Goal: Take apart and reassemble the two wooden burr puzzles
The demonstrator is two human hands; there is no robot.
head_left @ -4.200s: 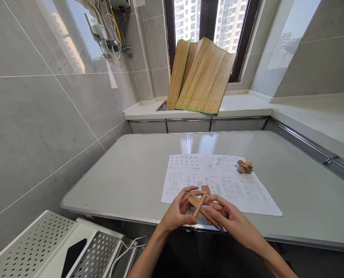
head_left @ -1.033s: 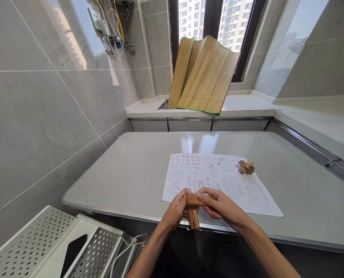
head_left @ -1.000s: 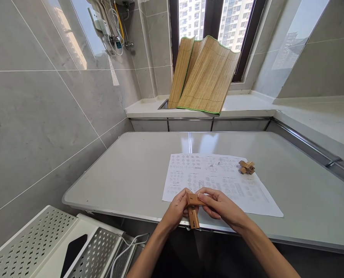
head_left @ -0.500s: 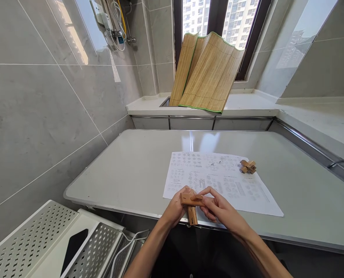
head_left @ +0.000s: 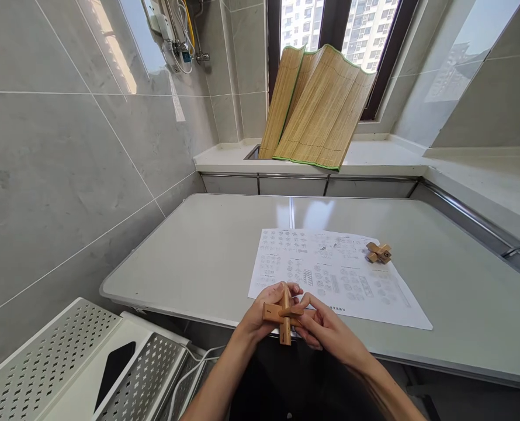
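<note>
I hold crossed wooden puzzle bars [head_left: 283,313] at the near edge of the grey table [head_left: 207,257]. My left hand [head_left: 255,318] grips them from the left and behind. From the right, my right hand [head_left: 323,327] pinches the horizontal bar with fingers closed. One bar stands upright, another crosses it level. A printed instruction sheet [head_left: 334,275] lies just beyond my hands. A small assembled wooden puzzle [head_left: 378,252] rests on the sheet's far right corner.
A rolled bamboo mat [head_left: 316,111] leans against the window on the ledge behind the table. Tiled wall runs along the left. A white perforated rack [head_left: 67,362] with a dark phone [head_left: 113,369] and cables sits low at the left.
The bars went from a loose handful to a cross. In the last half second both hands with the puzzle drew slightly nearer me, and the upright bar now pokes above the level one.
</note>
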